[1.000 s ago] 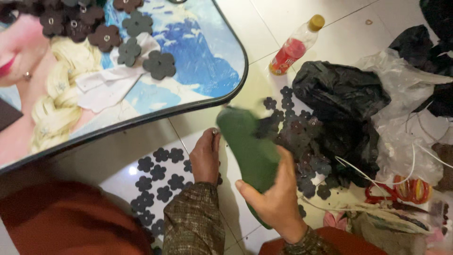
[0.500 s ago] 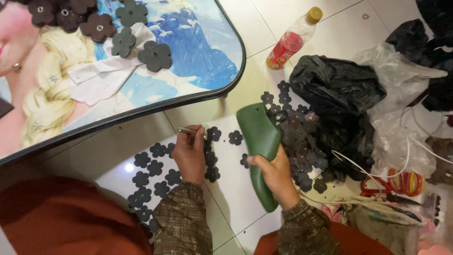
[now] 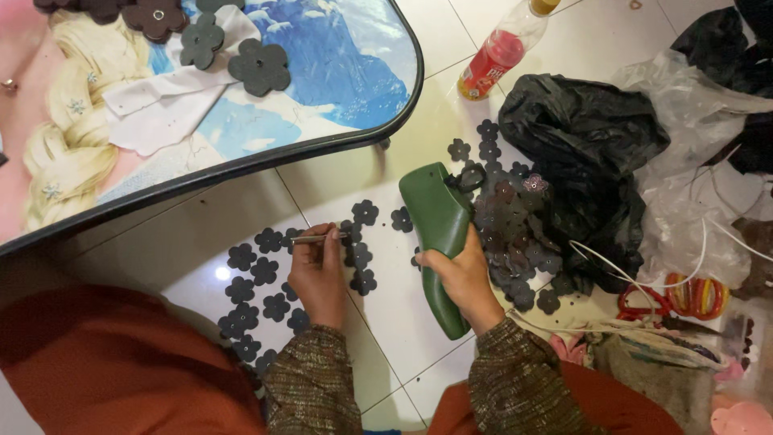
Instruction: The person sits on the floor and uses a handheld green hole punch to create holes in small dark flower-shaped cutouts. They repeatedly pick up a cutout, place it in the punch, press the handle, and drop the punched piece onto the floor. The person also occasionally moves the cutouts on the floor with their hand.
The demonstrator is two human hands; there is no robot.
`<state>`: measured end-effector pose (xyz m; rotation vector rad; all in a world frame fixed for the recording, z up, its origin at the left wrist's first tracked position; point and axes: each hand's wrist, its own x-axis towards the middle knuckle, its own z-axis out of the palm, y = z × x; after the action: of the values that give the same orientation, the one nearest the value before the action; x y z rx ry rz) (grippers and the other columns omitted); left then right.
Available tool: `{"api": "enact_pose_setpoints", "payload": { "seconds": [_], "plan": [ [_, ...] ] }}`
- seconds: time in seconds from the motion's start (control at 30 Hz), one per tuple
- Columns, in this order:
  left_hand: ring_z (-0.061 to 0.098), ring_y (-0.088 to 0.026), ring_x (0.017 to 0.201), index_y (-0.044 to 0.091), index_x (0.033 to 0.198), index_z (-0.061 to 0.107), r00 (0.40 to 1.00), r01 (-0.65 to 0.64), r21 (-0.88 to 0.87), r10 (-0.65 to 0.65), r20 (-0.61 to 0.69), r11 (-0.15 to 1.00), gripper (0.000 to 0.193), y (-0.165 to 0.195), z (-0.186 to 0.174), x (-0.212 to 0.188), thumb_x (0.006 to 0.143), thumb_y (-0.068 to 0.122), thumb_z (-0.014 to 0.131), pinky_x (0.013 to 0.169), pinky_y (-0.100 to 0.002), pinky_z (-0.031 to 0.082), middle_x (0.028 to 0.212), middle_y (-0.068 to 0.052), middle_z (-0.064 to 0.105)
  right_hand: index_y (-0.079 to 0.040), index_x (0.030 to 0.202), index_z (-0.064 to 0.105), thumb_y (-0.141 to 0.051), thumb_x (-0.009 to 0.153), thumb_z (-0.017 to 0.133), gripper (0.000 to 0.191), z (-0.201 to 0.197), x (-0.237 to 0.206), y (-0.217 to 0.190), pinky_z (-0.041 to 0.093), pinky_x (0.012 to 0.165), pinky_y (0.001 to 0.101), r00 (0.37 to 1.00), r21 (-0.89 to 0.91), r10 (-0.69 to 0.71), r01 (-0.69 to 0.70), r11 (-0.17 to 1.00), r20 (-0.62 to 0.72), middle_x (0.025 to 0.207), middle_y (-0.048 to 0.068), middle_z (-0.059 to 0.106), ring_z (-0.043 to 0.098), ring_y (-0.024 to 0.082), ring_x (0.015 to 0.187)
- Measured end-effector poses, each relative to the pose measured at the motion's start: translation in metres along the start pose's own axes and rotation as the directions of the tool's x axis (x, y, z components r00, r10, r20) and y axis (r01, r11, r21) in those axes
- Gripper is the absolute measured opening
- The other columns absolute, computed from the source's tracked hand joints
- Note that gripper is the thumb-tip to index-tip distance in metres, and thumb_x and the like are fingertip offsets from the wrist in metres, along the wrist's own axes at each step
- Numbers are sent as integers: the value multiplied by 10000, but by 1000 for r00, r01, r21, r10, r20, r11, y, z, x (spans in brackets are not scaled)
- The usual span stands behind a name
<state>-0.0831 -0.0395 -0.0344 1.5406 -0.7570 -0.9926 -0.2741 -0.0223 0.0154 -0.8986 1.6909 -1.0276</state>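
My right hand point(image 3: 465, 275) grips a green shoe-shaped form point(image 3: 439, 229) held low over the white tiled floor, its toe pointing away from me. My left hand point(image 3: 318, 272) pinches a thin metal tool point(image 3: 318, 238) that lies level above several dark flower-shaped cutouts point(image 3: 266, 278) scattered on the tiles. More such cutouts point(image 3: 507, 213) lie heaped just right of the green form, against a black plastic bag point(image 3: 584, 153).
A low table point(image 3: 241, 89) with a printed picture top stands at upper left, bearing larger flower cutouts point(image 3: 258, 66) and white pieces. A red-filled plastic bottle point(image 3: 498, 58) lies beyond. Clear plastic bags point(image 3: 696, 161), white cord, red-handled scissors point(image 3: 644, 304) and bangles sit at right.
The green form has come down from a raised position to sit low by the floor. My left hand has shifted forward over the cutouts, the thin tool now plainly showing.
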Motion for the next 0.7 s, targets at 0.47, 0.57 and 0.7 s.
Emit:
{"api": "enact_pose_setpoints", "payload": {
  "seconds": [0.47,0.57,0.7],
  "plan": [
    [693,-81,942,3,1103,693,1000,-19,-42,18,-10,999,151,-5,11,-2,987,99,697,852,-242,580,1034,-50,756,4,1248,559,-220,626,829,714,0,6,13,516,894,379,990,-251,-138,125,960,-32,1147,146,608,624,268,1038],
    [700,-78,943,12,1101,695,1000,-8,-25,7,-18,1000,152,-4,11,-2,982,106,693,837,-241,587,1038,-46,759,4,1260,553,-236,628,839,734,0,6,12,506,908,386,987,-314,-154,134,940,-39,1158,151,602,617,273,1059],
    [696,-80,914,21,1099,698,998,53,1,-53,-35,999,155,-1,13,-1,980,120,694,803,-241,584,1022,-45,761,-16,1269,535,-269,616,822,757,0,5,8,528,866,384,999,-301,-32,19,953,-41,1148,134,595,637,263,1031]
  ]
}}
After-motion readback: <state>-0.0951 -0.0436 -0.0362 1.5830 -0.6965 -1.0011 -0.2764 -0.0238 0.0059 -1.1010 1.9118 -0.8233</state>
